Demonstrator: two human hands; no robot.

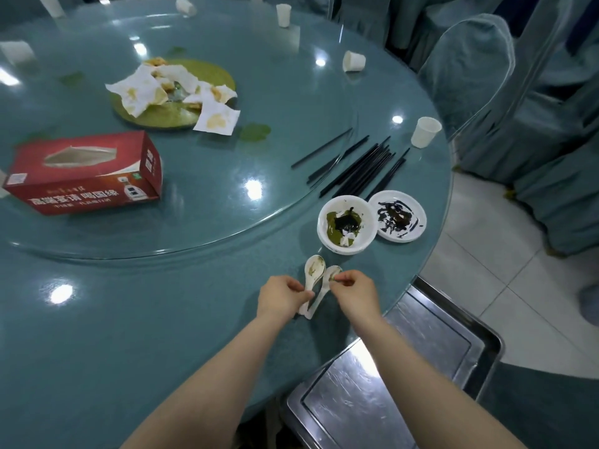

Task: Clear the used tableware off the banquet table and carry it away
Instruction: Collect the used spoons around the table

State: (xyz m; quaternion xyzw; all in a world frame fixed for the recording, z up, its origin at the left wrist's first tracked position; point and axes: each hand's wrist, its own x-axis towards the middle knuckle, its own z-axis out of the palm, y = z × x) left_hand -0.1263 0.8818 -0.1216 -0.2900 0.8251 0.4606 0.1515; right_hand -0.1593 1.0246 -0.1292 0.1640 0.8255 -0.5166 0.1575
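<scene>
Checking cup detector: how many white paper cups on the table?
5. White paper cups: top-left edge, tipped at top centre, upright at top, tipped at right, upright near black chopsticks. More may sit out of frame.

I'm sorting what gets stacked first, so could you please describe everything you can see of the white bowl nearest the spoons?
The white bowl is round, glossy and ceramic-looking. It stands upright on the teal table near its edge, just outside the glass turntable. Inside are olive-green sauce, a black smear and small white scraps. It touches or nearly touches the stained saucer to its right. Neither hand touches it.
</scene>
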